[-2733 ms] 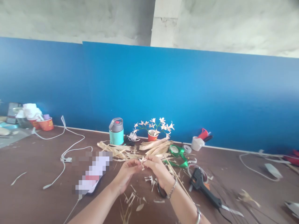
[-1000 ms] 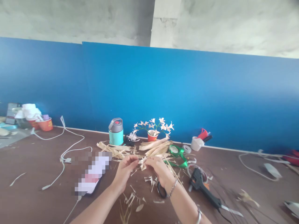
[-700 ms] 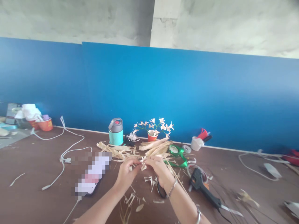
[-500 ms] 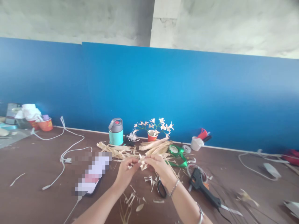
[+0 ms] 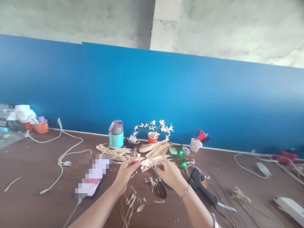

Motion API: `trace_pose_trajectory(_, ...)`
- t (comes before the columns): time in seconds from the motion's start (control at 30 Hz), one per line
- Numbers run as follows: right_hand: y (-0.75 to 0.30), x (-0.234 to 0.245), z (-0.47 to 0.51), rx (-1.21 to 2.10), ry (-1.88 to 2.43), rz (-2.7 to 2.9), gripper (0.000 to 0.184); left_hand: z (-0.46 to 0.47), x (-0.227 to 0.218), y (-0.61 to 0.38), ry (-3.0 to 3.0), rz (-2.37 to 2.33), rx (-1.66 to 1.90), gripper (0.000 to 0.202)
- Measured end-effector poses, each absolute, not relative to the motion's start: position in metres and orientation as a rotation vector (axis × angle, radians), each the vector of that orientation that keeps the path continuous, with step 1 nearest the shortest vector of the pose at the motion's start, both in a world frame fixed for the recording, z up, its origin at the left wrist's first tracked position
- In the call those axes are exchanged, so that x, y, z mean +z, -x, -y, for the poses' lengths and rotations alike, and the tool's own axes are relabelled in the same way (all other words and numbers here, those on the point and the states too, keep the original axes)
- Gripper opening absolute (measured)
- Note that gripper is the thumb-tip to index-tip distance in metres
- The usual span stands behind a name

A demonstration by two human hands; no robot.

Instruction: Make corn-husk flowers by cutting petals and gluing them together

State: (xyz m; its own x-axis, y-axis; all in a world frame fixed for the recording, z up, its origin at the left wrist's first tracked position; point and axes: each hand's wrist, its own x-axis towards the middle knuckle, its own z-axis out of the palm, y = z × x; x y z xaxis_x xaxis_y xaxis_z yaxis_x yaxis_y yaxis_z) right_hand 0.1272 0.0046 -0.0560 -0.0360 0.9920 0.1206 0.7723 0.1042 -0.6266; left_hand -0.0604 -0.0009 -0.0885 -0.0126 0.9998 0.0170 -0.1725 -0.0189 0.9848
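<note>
My left hand (image 5: pixel 125 172) is closed in a pinch on a small pale straw flower (image 5: pixel 143 165), held just above the brown table (image 5: pixel 35 177). My right hand (image 5: pixel 170 174) sits apart from the flower, lower and to the right. Its fingers bend down over the blades of black-handled scissors (image 5: pixel 161 189) that lie on the table. Its fingertips are hidden, so I cannot tell whether they grip anything. Cut straw scraps (image 5: pixel 133 202) lie under both hands.
Behind my hands lie dried straw strips (image 5: pixel 118 152), a teal flask (image 5: pixel 116 134), a red cup of straw flowers (image 5: pixel 152 138), green ribbon (image 5: pixel 177 153) and a white cup (image 5: pixel 195 145). A black glue gun (image 5: pixel 199 185) lies right, a blurred-out flat object (image 5: pixel 92 175) and white cable (image 5: pixel 64 152) left.
My right hand has let go of the straw flower and dropped right toward the scissors. My left hand still pinches the flower. The view has shifted slightly to the right.
</note>
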Motion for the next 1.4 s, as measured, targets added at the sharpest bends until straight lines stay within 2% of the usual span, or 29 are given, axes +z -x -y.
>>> trace_pose_trajectory(0.17, -0.1, -0.062, -0.003, 1.421, 1.394, 1.34, 0.026, 0.002, -0.086, 0.06, -1.082, -0.925, 1.224, 0.024)
trace_pose_trajectory(0.23, -0.092, -0.063, -0.002, 1.544, 1.289, 1.131, 0.025, 0.002, -0.086, 0.059, -1.088, -0.879, 1.197, 0.024)
trace_pose_trajectory(0.47, -0.088, -0.067, -0.005, 1.425, 1.146, 1.096, 0.012, 0.003, -0.086, 0.058, -1.078, -0.87, 1.151, 0.024)
trace_pose_trajectory(1.4, -0.085, -0.07, -0.005, 1.408, 1.107, 1.03, 0.019, 0.001, -0.094, 0.052, -1.116, -0.935, 1.16, 0.023)
